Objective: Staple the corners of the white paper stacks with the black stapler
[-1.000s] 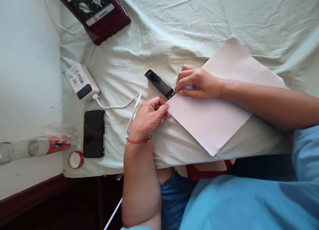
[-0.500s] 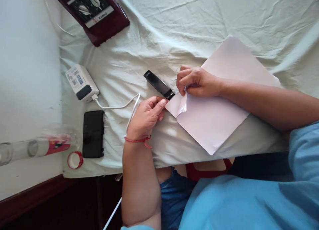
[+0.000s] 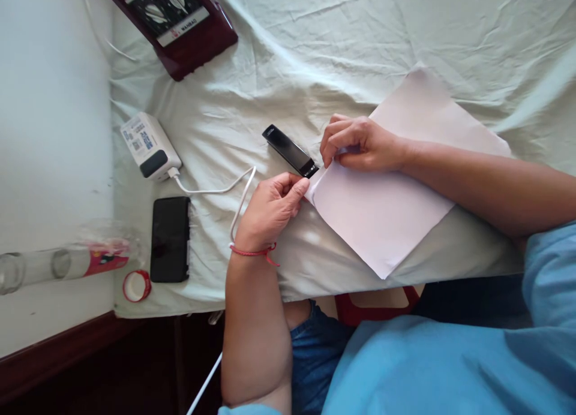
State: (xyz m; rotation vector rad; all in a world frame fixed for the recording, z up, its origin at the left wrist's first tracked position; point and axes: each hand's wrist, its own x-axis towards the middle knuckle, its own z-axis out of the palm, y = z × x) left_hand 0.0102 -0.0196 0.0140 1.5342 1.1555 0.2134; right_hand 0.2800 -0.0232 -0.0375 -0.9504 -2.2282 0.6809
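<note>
A stack of white paper sheets (image 3: pixel 382 223) lies at an angle near the table's front edge. My left hand (image 3: pixel 276 205) is closed at the stack's left corner, pinching it between thumb and fingers. My right hand (image 3: pixel 360 144) rests over the stack's upper left edge, its fingertips closed on the top sheet close to that corner. Just beyond my left fingertips lies a slim glossy black object (image 3: pixel 288 150) with a silvery end towards the paper; its kind is unclear. The right forearm covers part of the sheets.
A white box-shaped device (image 3: pixel 153 145) with a plugged-in white cable (image 3: pixel 216 191) stands left, above a black phone (image 3: pixel 170 240). Nearby are a red-rimmed tape roll (image 3: pixel 137 285) and a clear bottle (image 3: pixel 67 265). A dark red appliance (image 3: pixel 193 37) with knobs stands at the back left. Wrinkled pale cloth (image 3: pixel 315 37) covers the table.
The top sheet's curled-back corner has come down leftward over the stack, and the fold has flattened. Both hands have shifted only slightly.
</note>
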